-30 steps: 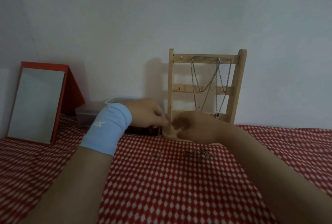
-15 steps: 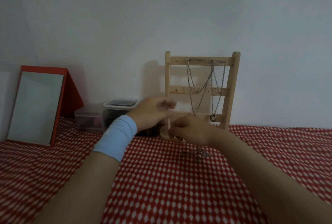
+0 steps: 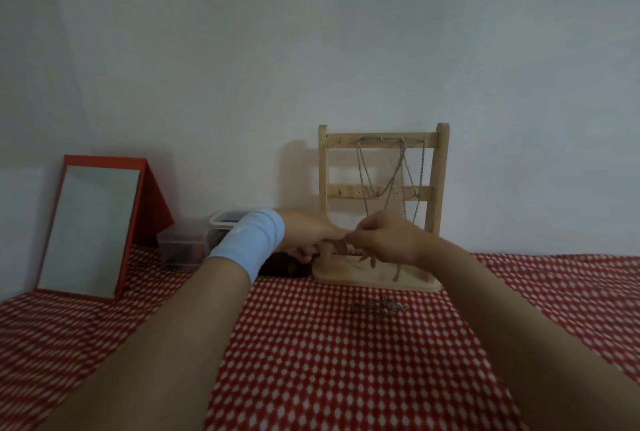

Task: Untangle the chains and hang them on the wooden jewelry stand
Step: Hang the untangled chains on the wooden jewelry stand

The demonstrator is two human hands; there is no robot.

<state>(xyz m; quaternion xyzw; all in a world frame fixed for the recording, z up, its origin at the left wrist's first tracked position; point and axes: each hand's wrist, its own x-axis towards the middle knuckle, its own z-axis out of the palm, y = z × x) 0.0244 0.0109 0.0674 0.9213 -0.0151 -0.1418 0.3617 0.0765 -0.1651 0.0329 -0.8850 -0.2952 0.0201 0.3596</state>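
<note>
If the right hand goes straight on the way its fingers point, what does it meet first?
The left hand: the right hand points left at it, fingertips nearly meeting where both seem to pinch the chain. The wooden stand looks to be behind that line, though depth is unclear.

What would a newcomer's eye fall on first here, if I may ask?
The wooden jewelry stand by the wall, silver chains draped from its top bar, draws the eye first. Before it the left hand and right hand meet, the right pinching a chain; a tangled heap lies on the red checked cloth.
</note>
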